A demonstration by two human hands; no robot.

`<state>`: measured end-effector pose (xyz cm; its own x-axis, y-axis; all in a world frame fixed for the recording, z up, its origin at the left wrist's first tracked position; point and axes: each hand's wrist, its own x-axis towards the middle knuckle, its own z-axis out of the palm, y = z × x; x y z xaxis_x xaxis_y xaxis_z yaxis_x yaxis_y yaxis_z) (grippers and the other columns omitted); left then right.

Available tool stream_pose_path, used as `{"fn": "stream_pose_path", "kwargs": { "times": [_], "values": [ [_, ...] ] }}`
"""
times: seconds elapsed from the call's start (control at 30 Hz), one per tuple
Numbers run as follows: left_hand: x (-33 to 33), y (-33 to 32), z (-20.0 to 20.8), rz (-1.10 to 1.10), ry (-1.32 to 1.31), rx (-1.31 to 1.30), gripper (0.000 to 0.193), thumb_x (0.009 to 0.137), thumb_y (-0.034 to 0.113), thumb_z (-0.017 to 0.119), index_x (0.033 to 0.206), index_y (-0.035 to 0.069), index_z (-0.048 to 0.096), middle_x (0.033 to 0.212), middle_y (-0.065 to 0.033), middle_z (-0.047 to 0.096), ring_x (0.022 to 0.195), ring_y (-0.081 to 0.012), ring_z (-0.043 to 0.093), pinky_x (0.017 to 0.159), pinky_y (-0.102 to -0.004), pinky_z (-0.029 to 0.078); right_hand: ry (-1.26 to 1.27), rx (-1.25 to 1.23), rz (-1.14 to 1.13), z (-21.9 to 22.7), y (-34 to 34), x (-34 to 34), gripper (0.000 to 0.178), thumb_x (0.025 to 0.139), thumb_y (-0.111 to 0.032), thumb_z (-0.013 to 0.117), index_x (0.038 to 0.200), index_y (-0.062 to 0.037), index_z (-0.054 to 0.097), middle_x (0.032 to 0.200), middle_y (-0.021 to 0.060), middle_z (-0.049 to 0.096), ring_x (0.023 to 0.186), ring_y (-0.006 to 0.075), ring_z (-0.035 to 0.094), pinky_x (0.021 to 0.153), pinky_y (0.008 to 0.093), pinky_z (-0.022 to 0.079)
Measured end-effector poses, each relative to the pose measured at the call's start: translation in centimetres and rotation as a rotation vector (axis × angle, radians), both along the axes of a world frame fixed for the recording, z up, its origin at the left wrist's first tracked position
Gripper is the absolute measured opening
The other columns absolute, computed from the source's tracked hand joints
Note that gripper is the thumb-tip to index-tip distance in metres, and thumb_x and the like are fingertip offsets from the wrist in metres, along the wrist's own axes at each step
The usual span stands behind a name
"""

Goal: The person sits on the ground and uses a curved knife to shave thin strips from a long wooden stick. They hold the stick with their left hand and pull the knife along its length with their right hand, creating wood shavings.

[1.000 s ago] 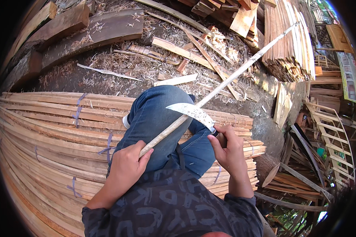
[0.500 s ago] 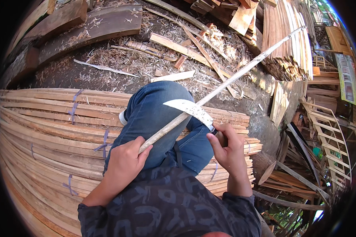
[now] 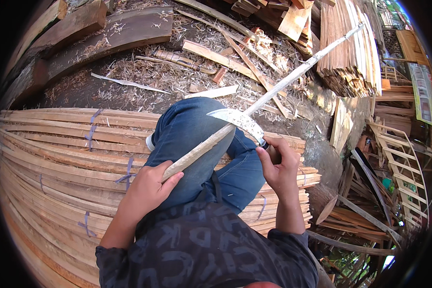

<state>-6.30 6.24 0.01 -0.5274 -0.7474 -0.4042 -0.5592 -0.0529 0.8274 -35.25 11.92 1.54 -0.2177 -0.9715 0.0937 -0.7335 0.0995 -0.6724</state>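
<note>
A long pale wooden pole (image 3: 283, 84) runs slantwise from my lap toward the far right. My left hand (image 3: 151, 187) is closed around its near end. In my right hand (image 3: 281, 163) is a sickle (image 3: 239, 120) with a curved, pale, speckled blade; my fingers wrap its handle, which is mostly hidden. The blade lies across the top of the pole, its tip pointing left, above my jeans-covered knee (image 3: 197, 122).
I sit on bundles of sawn wood strips (image 3: 62, 168) tied with purple bands. Thick timber beams (image 3: 110, 38) lie at far left. Shavings and loose sticks (image 3: 221, 60) cover the ground ahead. A stack of boards (image 3: 345, 53) and a wooden ladder-like frame (image 3: 401, 168) stand at right.
My right hand and the sickle have shifted up and a little to the right along the pole. My left hand has moved slightly; the pole's far end sits a little higher and further left.
</note>
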Motion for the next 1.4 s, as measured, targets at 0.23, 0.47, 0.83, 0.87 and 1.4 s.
{"fn": "stream_pose_path", "kwargs": {
  "times": [0.23, 0.47, 0.83, 0.87, 1.4],
  "values": [
    [0.3, -0.5, -0.5, -0.003, 0.042, 0.066, 0.030, 0.092, 0.026, 0.064, 0.096, -0.004, 0.063, 0.072, -0.0240, 0.061, 0.066, -0.0415, 0.060, 0.059, -0.0415, 0.045, 0.224, -0.026, 0.063, -0.6, 0.6, 0.9, 0.020, 0.087, -0.011, 0.069, 0.103, 0.0000, 0.061, 0.076, 0.0141, 0.062, 0.058, 0.0268, 0.061, 0.051, 0.0361, 0.046],
    [-0.3, -0.5, -0.4, -0.025, 0.055, 0.035, 0.033, 0.093, 0.028, 0.063, 0.096, -0.005, 0.063, 0.070, -0.0235, 0.061, 0.062, -0.0388, 0.060, 0.058, -0.0413, 0.045, 0.317, 0.067, 0.094, -0.8, 1.1, 0.9, 0.021, 0.092, -0.021, 0.063, 0.096, -0.0017, 0.059, 0.075, 0.0133, 0.062, 0.058, 0.0312, 0.062, 0.052, 0.0402, 0.047],
    [-0.4, -0.7, -0.2, -0.064, 0.015, 0.086, 0.039, 0.092, 0.030, 0.064, 0.098, -0.008, 0.062, 0.071, -0.0273, 0.061, 0.067, -0.0415, 0.063, 0.061, -0.0421, 0.047, 0.392, 0.045, 0.117, -1.1, 0.2, 0.5, 0.021, 0.095, -0.024, 0.059, 0.096, -0.0038, 0.058, 0.072, 0.0154, 0.062, 0.058, 0.0339, 0.061, 0.051, 0.0422, 0.047],
    [-0.2, -0.6, -0.3, -0.053, 0.023, 0.094, 0.039, 0.092, 0.030, 0.064, 0.099, -0.008, 0.063, 0.071, -0.0272, 0.061, 0.067, -0.0414, 0.063, 0.061, -0.0418, 0.047, 0.408, 0.031, 0.066, -1.9, -0.3, -0.8, 0.020, 0.096, -0.024, 0.058, 0.095, -0.0035, 0.058, 0.072, 0.0156, 0.061, 0.057, 0.0342, 0.061, 0.051, 0.0426, 0.046],
    [-0.2, -1.0, 1.4, 0.025, 0.104, 0.184, 0.030, 0.095, 0.031, 0.064, 0.085, 0.003, 0.064, 0.063, 0.0006, 0.056, 0.056, -0.0071, 0.051, 0.052, -0.0256, 0.043, 0.267, 0.091, -0.376, -0.5, -3.0, -9.3, 0.027, 0.100, -0.019, 0.047, 0.082, -0.0002, 0.053, 0.059, 0.0206, 0.055, 0.056, 0.0411, 0.057, 0.052, 0.0485, 0.042]
  ]
}}
